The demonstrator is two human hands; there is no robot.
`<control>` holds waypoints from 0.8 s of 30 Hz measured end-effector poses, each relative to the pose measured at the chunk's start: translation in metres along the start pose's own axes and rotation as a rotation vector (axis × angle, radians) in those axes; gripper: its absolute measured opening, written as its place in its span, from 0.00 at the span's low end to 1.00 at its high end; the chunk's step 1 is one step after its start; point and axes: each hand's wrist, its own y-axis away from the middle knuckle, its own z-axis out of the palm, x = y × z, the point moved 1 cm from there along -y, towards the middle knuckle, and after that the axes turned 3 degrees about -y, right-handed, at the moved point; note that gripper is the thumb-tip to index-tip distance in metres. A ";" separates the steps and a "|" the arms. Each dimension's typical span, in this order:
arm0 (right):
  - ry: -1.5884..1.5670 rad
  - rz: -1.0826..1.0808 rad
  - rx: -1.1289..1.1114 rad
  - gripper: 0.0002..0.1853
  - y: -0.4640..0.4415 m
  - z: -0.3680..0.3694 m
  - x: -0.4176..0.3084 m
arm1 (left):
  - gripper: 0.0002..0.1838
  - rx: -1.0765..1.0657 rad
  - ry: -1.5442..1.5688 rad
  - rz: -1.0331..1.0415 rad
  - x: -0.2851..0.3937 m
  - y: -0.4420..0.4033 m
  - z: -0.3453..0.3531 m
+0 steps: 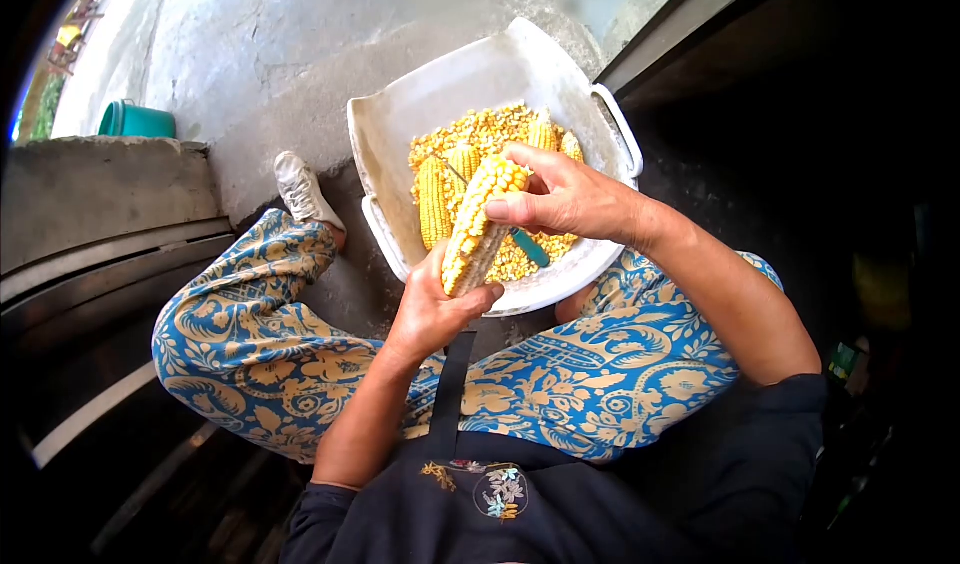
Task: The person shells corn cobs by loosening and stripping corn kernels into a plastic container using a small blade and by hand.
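A partly stripped corn cob (476, 226) is held tilted above a white tub (445, 84). My left hand (437, 306) wraps round its lower end. At its upper end, the thumb and fingers of my right hand (562, 196) press on the yellow kernels. Bare, pale rows show along the cob's lower right side. Inside the tub lie loose kernels (490, 127) and several whole cobs, one of them (433, 202) at the left. A tool with a green handle (530, 248) rests on the kernels, partly hidden behind the held cob and my right hand.
The tub stands between my legs, its white handle (618, 129) at the right. A green bucket (138, 120) is beyond a low concrete ledge (110, 189) at the left. My white shoe (300, 186) is left of the tub. A dark strap (452, 389) hangs below my left hand.
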 end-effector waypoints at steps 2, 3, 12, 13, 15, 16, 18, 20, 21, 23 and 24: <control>-0.010 0.018 0.000 0.29 0.001 -0.001 0.002 | 0.23 -0.022 0.028 -0.022 -0.001 0.000 0.001; -0.017 0.030 -0.008 0.28 0.001 -0.002 0.002 | 0.22 -0.028 0.049 -0.018 -0.004 -0.002 0.001; -0.100 0.146 -0.083 0.31 -0.005 -0.010 0.025 | 0.18 -0.099 0.126 -0.140 0.004 0.000 -0.004; -0.143 0.135 -0.094 0.32 -0.005 -0.011 0.027 | 0.16 -0.124 0.188 -0.210 0.005 0.000 -0.004; -0.158 0.111 -0.078 0.33 -0.003 -0.010 0.025 | 0.15 -0.104 0.153 -0.162 0.006 -0.004 -0.003; -0.175 0.084 -0.071 0.34 -0.003 -0.008 0.023 | 0.14 -0.076 0.117 -0.116 0.006 -0.004 -0.003; -0.186 0.045 -0.054 0.28 -0.004 -0.006 0.022 | 0.14 -0.050 0.160 -0.071 -0.002 -0.007 -0.001; -0.178 0.068 -0.024 0.19 -0.004 -0.009 0.014 | 0.21 -0.012 0.119 -0.068 -0.010 -0.010 0.001; -0.148 0.067 0.003 0.27 -0.006 -0.010 0.016 | 0.21 -0.015 0.120 -0.067 -0.011 -0.011 0.004; 0.027 -0.017 0.119 0.30 -0.012 -0.005 0.025 | 0.22 -0.003 0.080 -0.056 -0.013 -0.011 0.007; 0.204 -0.101 0.234 0.33 -0.013 -0.002 0.025 | 0.22 -0.002 0.080 -0.055 -0.011 -0.010 0.007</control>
